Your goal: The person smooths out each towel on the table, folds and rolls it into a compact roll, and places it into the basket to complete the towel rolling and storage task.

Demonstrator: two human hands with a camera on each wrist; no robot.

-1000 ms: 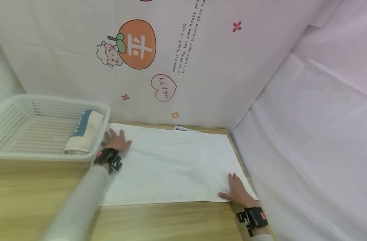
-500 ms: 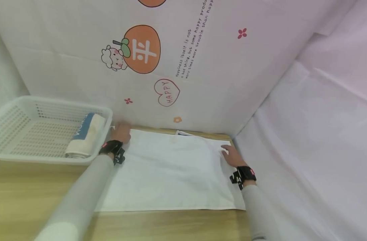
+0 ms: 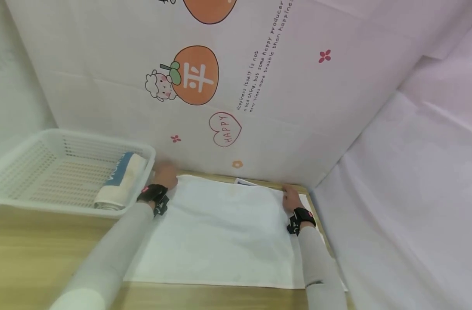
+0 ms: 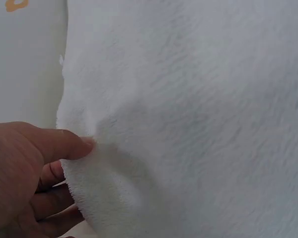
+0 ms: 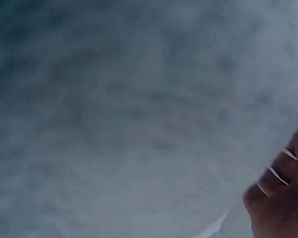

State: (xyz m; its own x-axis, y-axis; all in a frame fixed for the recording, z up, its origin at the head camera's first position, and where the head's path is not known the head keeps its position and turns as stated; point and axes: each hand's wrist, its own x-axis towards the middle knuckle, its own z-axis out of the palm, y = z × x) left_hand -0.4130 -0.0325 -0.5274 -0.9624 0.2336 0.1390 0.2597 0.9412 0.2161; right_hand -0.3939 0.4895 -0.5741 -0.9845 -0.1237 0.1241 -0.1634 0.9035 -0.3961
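1. Head view: a white plush towel (image 3: 220,245) lies spread over the far part of the table (image 3: 30,254), right of a white plastic basket (image 3: 65,208).
2. The left hand (image 3: 166,176) is at the towel's far left corner. Its wrist view shows the thumb on top of the edge and the other fingers bent beneath, pinching it.
3. The right hand (image 3: 292,200) is at the far edge, toward the right corner. In its wrist view the fingers hook behind the towel's edge, holding it; the thumb is hidden.
4. Right of that hand, a white strip shows along the table's right edge.
5. Inside the basket, on its right side, lies a folded cream cloth with a blue band (image 3: 119,183).
6. Past the towel's far edge, part of a flat white-and-blue item (image 3: 244,182) shows.
7. Behind stands a white printed sheet (image 3: 282,146) with an orange fruit and a "HAPPY" heart.
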